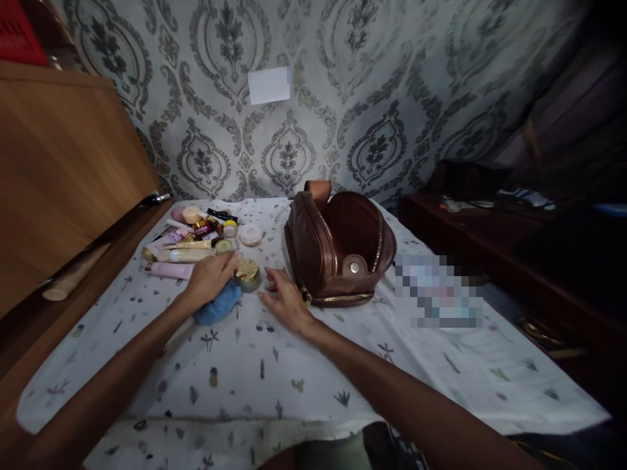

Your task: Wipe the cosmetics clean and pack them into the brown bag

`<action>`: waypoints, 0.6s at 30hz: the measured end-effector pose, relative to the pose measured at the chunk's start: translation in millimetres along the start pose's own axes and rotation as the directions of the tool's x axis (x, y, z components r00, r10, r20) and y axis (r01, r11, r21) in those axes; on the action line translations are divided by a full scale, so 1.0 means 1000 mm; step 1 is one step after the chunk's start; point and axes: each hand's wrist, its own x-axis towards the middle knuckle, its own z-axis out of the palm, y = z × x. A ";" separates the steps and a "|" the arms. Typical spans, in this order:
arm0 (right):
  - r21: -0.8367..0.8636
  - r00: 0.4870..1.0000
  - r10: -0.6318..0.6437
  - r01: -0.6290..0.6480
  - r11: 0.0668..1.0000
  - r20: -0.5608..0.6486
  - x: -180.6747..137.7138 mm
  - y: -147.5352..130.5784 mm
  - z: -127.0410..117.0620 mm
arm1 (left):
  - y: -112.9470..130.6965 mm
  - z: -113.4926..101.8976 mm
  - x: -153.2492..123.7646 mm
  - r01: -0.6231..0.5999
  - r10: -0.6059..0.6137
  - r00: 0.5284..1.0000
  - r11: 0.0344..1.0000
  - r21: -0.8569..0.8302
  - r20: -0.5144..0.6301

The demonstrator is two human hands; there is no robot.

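Left hand: fingers curved at the near-left side of the jar; I cannot tell whether it grips.
Right hand: fingers loosely spread, holding nothing.
Gold-lidded jar: between the two hands, by the left fingertips, just apart from the right.
Blue soft item: partly beneath the left hand.
Cosmetics: grouped beyond the left hand.
Brown bag: unzipped, just beyond and right of the right hand.

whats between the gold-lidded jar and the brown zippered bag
In the head view, the right hand, fingers spread, lies between the gold-lidded jar and the brown zippered bag.
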 end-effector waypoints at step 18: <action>-0.162 0.990 -0.133 0.140 0.977 0.053 0.000 -0.002 0.005 | 0.006 -0.003 -0.012 -0.288 0.273 0.952 0.952 -0.102 -0.136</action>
